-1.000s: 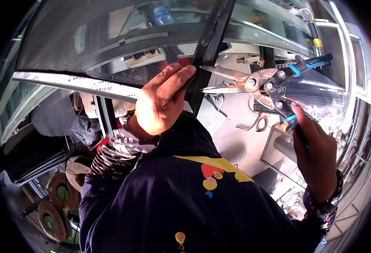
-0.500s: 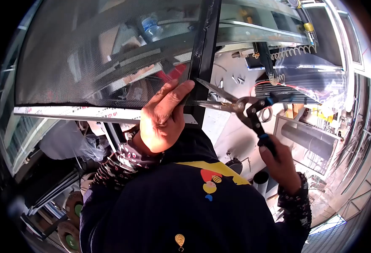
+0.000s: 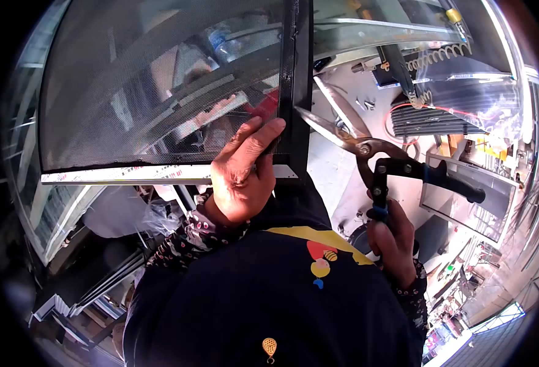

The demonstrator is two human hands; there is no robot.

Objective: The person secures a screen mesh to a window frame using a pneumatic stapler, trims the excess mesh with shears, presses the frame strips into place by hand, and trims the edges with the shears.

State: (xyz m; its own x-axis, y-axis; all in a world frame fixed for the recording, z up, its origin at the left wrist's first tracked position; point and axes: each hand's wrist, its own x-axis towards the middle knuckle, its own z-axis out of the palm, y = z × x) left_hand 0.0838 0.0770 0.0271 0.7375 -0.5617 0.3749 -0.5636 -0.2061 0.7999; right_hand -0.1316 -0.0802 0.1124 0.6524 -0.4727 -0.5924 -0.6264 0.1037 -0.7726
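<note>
My left hand [image 3: 243, 170] rests at the near right corner of a framed dark mesh screen [image 3: 128, 92], its fingers stretched over the mesh beside the black frame bar [image 3: 295, 85]. Its thumb side is partly hidden. A white strip with red print [image 3: 128, 175] runs along the near edge, reaching under the hand. To the right, my right hand [image 3: 393, 237] is wrapped round one handle of metal snips [image 3: 362, 148]. The snips' blades are spread, one tip close to the frame bar and the other farther up. Their second black handle sticks out to the right, outside the fingers.
Beyond the mesh lies a blue-capped bottle [image 3: 219, 44]. A coiled hose [image 3: 437, 56] hangs at the upper right, above dark ribbed strips [image 3: 434, 122]. A small framed panel [image 3: 470, 199] is at the right. Clear plastic [image 3: 162, 219] hangs at the left below the strip.
The snips have turned, their blades spread wider and their tips moved off the frame bar. My right hand has come lower and closer to my body. My left hand stays on the screen corner.
</note>
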